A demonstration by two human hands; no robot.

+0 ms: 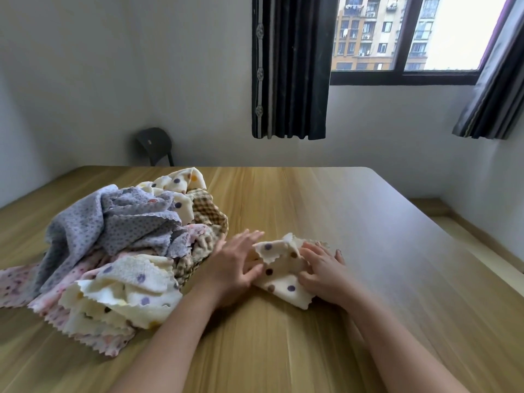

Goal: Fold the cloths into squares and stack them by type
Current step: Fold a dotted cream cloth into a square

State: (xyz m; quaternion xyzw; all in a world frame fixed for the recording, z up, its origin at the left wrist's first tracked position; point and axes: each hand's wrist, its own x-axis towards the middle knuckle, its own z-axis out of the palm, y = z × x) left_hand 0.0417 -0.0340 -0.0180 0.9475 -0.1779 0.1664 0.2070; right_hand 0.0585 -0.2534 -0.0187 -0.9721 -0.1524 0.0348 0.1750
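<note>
1. The fingers (313,252) of the right hand (323,272) were seen curled and pressed down on the right part of a cream dotted cloth (279,275), the cloth being pinned under them against the table (368,251).
2. The fingers (246,236) of the left hand (232,268) were spread apart and slightly blurred; the thumb and lower fingers were laid against the left edge of the same cloth, but a firm pinch could not be made out.
3. The cream dotted cloth was found partly folded and rumpled between the two hands, near the middle of the wooden table, with one zigzag-edged corner raised.
4. Both bare forearms were seen reaching in from the near edge of the table.
5. Just to the left of the left hand a loose pile (113,251) of unfolded cloths was heaped: a grey dotted cloth (113,225) on top, a brown checked cloth (208,211) at the right, further cream dotted pieces (133,293) in front and behind, and a pink speckled cloth (17,285) spread out beneath.
6. Beyond the table a dark chair (154,146) was placed against the wall, and dark curtains (290,66) were hung beside a window (408,35).
</note>
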